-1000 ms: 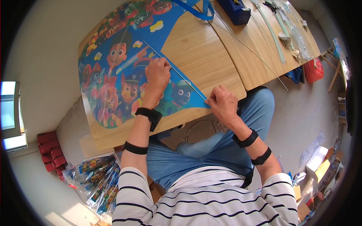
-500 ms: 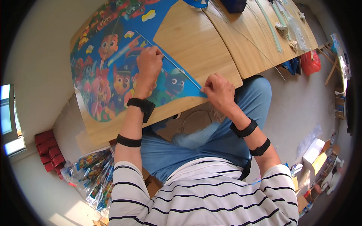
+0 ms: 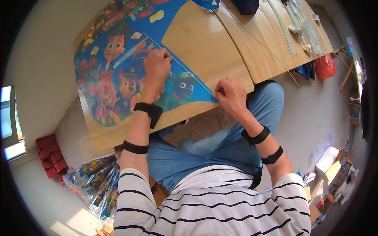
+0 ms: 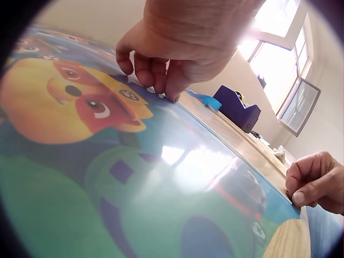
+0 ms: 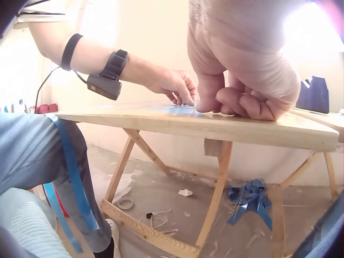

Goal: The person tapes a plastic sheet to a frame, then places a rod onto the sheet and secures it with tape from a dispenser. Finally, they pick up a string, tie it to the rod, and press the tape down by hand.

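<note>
Rod (image 3: pixel 199 82) first, since everything hung on how that thin thing lay. It ran as a straight diagonal between both sets of fingertips, right along the slanted edge of the printed sheet (image 3: pixel 128 84). Right hand (image 3: pixel 232 97) had thumb and fingers pinched together at the near end, by the sheet's corner. Left hand (image 3: pixel 157 67) had its fingers curled down in a pinch partway up, and the rod carried on past them, with the far tip over the blue print. So neither hand was nearer, imo: both were on it. Couldn't tell if either pinch caught the sheet too. Bare table (image 3: pixel 208 43) lay just off the left fingertips, across the rod from the print, so I'd guess keeping that long axis true to the edge mattered most.
</note>
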Tool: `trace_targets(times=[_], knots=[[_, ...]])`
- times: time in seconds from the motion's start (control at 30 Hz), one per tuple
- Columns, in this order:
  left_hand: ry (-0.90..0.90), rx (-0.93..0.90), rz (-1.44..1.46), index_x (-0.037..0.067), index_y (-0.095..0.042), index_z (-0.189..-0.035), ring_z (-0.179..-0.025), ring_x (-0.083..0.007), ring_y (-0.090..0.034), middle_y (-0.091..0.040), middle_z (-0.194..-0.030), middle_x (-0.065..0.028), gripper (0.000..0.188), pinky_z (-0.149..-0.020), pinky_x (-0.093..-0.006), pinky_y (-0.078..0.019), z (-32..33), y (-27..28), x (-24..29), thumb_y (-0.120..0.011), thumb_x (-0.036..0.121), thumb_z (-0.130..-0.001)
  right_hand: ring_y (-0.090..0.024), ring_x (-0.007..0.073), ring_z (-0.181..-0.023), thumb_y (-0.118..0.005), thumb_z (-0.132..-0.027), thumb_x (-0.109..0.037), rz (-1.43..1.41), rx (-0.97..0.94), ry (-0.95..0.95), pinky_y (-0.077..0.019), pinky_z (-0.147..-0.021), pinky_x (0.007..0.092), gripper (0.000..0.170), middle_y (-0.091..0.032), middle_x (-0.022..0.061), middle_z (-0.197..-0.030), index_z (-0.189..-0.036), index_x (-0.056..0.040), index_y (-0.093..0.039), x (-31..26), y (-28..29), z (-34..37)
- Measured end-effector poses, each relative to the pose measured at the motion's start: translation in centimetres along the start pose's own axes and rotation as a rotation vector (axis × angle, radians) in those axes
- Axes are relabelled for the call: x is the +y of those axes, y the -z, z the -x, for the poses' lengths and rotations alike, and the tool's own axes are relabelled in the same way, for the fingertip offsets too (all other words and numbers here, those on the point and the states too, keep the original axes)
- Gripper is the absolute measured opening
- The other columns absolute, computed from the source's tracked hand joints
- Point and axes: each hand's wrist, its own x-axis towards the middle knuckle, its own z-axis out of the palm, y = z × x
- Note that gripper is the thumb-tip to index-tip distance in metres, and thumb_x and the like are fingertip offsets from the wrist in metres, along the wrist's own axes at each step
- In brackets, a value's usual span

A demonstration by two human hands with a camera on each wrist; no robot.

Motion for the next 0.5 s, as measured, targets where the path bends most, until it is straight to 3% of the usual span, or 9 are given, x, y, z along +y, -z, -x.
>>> trace_targets(times=[0.1, 0.5], knots=[[-0.008, 0.023, -0.009, 0.003, -0.065, -0.079, -0.071, -0.0287, -0.063, -0.064, -0.077, -0.0116, 0.011, -0.064, -0.0400, -0.0485, -0.09, 0.21, 0.15, -0.073, 0.011, -0.076, -0.063, 0.0338, -0.075, -0.078, -0.072, -0.015, -0.059, -0.047, -0.083, -0.0474, -0.063, 0.0456, 0.019, -0.062, 0.0092, -0.080, -0.073, -0.0072, -0.061, -0.53, 0.20, -0.12], [-0.011, 0.037, -0.028, 0.004, -0.065, -0.077, -0.078, -0.0311, -0.063, -0.064, -0.078, -0.0112, 0.010, -0.067, -0.0439, -0.0475, 0.15, 0.31, 0.39, -0.072, 0.010, -0.076, -0.062, 0.0346, -0.073, -0.079, -0.071, -0.015, -0.016, -0.043, -0.064, -0.0463, -0.062, 0.0466, 0.020, -0.062, 0.0092, -0.080, -0.073, -0.0070, -0.061, -0.81, 0.22, 0.00]])
